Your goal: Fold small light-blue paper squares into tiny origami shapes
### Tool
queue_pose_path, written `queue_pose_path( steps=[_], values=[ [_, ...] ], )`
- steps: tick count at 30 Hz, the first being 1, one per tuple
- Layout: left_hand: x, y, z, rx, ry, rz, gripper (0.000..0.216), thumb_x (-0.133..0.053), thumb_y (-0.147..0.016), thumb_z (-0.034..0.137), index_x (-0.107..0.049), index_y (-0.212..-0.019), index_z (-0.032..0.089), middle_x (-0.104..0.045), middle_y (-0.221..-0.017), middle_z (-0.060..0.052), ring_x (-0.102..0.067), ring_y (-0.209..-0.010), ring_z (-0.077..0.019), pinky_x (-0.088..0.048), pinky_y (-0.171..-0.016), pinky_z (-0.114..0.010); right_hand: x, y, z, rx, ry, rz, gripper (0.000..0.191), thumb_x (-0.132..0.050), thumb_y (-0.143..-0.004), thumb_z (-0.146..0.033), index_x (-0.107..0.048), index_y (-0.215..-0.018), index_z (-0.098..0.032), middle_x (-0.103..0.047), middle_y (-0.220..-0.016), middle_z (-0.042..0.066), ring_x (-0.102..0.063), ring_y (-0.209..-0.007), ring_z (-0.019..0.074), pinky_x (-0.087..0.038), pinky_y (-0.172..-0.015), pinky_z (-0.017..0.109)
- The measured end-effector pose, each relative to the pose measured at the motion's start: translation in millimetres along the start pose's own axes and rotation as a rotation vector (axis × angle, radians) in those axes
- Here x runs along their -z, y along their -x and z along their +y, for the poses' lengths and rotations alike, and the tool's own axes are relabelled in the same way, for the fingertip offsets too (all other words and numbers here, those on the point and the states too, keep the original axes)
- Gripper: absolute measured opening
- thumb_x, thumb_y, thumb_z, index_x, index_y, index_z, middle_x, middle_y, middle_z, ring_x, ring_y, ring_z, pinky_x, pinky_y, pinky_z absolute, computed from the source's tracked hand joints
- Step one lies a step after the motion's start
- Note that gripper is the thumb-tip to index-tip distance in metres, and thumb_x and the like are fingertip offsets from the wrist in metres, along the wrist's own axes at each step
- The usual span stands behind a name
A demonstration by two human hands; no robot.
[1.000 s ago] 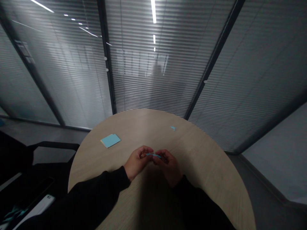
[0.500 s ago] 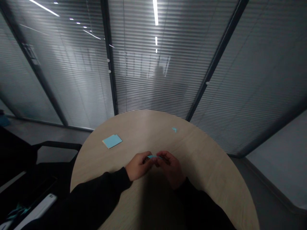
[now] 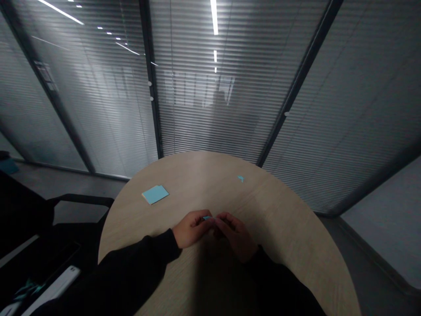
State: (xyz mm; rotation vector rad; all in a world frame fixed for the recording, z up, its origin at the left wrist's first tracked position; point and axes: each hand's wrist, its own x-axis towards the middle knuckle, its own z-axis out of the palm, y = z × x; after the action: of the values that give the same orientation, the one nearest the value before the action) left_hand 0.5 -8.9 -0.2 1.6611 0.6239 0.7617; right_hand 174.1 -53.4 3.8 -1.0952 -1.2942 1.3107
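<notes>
Over the near middle of the table, a small piece of blue paper [image 3: 207, 217] is pinched between my two hands. My left hand [image 3: 193, 228] has its thumb and fingers closed on the paper's left part. My right hand [image 3: 235, 234] meets it from the other side, its thumb and forefinger pressed together at the paper's edge. Most of the paper is hidden behind the fingers. Beyond my left hand lies a stack of light-blue paper [image 3: 155, 195]. Farther off to the right is a small blue folded paper piece [image 3: 240, 178].
The round wooden table [image 3: 197, 175] reaches nearly to a glass partition with blinds [image 3: 210, 127]. A black chair with an armrest [image 3: 79, 199] stands at the left, with a white phone-like object [image 3: 54, 289] below it. A white wall [image 3: 388, 228] is on the right.
Less of the blue paper shows between my fingers now. My right hand has shifted slightly down and right, its fingers closing more over the paper. The stack and the folded piece lie as before.
</notes>
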Motion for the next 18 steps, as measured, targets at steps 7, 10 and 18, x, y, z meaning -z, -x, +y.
queue_pose_path(
  steps=[7,10,18],
  values=[
    [-1.0,1.0,-0.3,0.010,-0.077,-0.035,0.042,-0.048,-0.090,0.054,-0.058,-0.083,0.015,-0.047,-0.059,0.004,-0.038,-0.051,-0.0086,-0.027,-0.047,-0.021,4.4,3.2,-0.5,0.216,0.380,0.017,0.033,-0.050,-0.091,-0.048,-0.054,-0.075,-0.019,-0.052,-0.061,-0.003,-0.050,-0.057,0.0123,-0.040,-0.056,0.025],
    [-0.4,0.7,1.0,-0.027,-0.153,-0.009,0.045,-0.043,-0.092,0.054,-0.058,-0.077,0.014,-0.049,-0.060,0.002,-0.041,-0.053,-0.0096,-0.031,-0.050,-0.022,3.9,4.6,-1.2,0.246,0.505,0.034,0.032,-0.049,-0.093,-0.046,-0.054,-0.076,-0.019,-0.052,-0.061,-0.003,-0.049,-0.055,0.0121,-0.038,-0.054,0.024],
    [1.4,0.7,-0.6,-0.060,-0.288,0.052,0.044,-0.040,-0.094,0.052,-0.054,-0.072,0.016,-0.051,-0.058,0.002,-0.044,-0.053,-0.0102,-0.033,-0.052,-0.022,0.7,2.3,2.6,0.237,0.524,0.029,0.035,-0.042,-0.094,-0.048,-0.055,-0.078,-0.019,-0.050,-0.061,-0.003,-0.048,-0.055,0.0127,-0.037,-0.053,0.024]
  ],
)
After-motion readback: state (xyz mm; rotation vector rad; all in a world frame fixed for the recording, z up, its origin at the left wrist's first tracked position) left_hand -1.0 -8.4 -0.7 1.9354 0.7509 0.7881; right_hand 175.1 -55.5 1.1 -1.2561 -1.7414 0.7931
